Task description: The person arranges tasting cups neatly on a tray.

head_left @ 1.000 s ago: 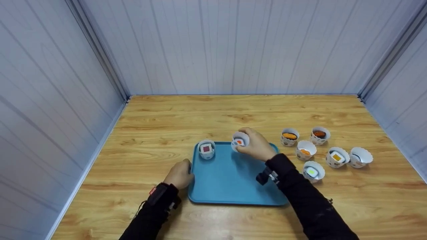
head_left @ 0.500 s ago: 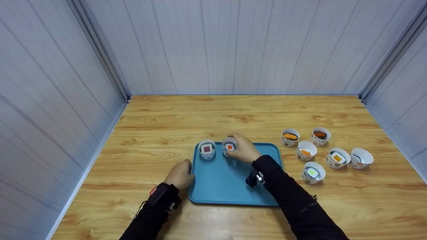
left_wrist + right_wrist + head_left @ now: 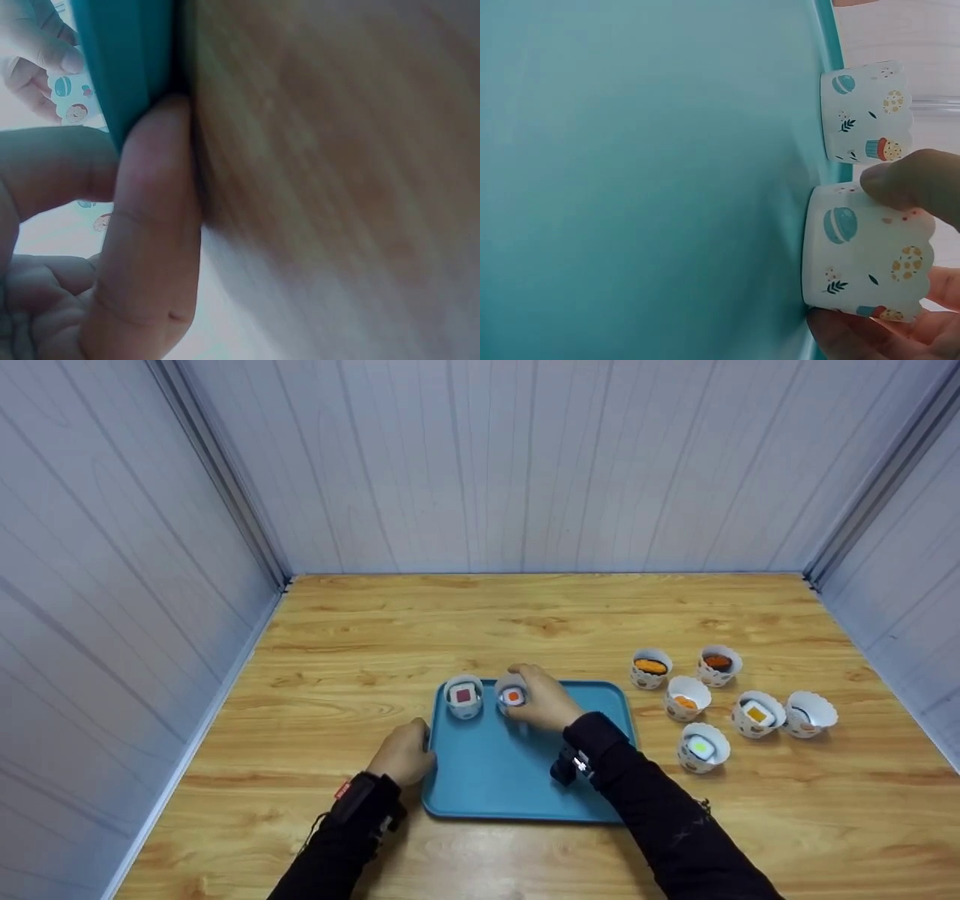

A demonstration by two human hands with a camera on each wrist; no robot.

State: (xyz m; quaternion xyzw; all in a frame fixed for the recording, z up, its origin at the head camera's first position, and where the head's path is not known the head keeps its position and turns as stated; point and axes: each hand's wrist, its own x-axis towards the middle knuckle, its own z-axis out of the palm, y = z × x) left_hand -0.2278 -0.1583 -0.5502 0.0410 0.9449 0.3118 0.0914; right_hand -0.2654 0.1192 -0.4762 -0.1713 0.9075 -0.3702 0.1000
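Note:
A blue tray [image 3: 495, 780] lies on the wooden table. At its left rim my left hand [image 3: 403, 754] pinches the edge; the left wrist view shows thumb and finger [image 3: 154, 217] on either side of it. My right hand [image 3: 546, 699] holds a printed paper baking cup [image 3: 870, 251] by its sides, upright at the tray's back rim. Inside that cup sits a white sushi-like piece with an orange-red square centre [image 3: 514, 697]. Just left of it on the tray stands a second paper cup [image 3: 464, 709], holding a white piece with a dark red centre [image 3: 463, 694].
On the table right of the tray stand several more printed cups, including one with an orange-topped piece [image 3: 651, 667], one with a brown-orange piece [image 3: 718, 662] and one with a yellow-green-centred piece [image 3: 701, 747]. Pale panel walls [image 3: 495, 465] enclose the back and sides.
My right hand has moved left and lowered the cup onto the back of the tray, beside the other cup. My left hand has stayed at the tray's left edge.

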